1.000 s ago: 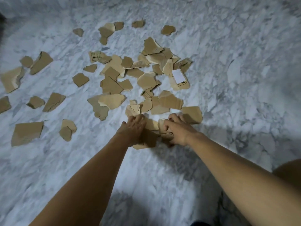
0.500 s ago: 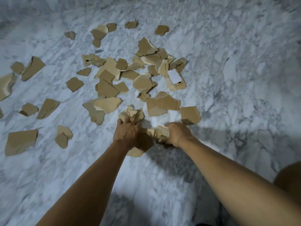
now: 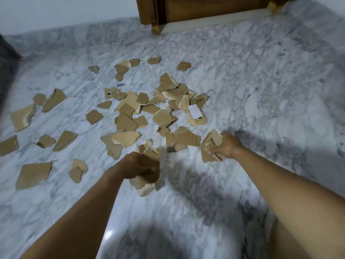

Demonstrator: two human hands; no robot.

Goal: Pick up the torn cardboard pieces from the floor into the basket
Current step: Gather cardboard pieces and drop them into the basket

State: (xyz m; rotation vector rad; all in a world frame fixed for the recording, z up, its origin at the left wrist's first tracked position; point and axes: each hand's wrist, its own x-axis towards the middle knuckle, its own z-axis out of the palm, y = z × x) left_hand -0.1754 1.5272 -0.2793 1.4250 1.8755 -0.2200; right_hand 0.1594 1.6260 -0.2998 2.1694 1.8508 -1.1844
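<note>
Several torn brown cardboard pieces [image 3: 128, 120] lie scattered over the white marble floor [image 3: 261, 90], thickest in the middle. My left hand [image 3: 139, 168] grips a bunch of cardboard scraps [image 3: 144, 186] above the floor, near the lower centre. My right hand [image 3: 226, 145] holds another clump of cardboard scraps [image 3: 211, 144] further right. Both hands are raised off the floor and apart from each other. No basket is in view.
A brown wooden door and frame [image 3: 196, 8] stand at the far edge of the floor, with a white wall to its left. A dark object [image 3: 7, 58] sits at the left edge. A piece with a white label [image 3: 195, 114] lies right of the pile.
Both hands closed on cardboard scraps, lifted them off the floor and moved apart, the right hand going right. The camera tilted up, bringing the door into view.
</note>
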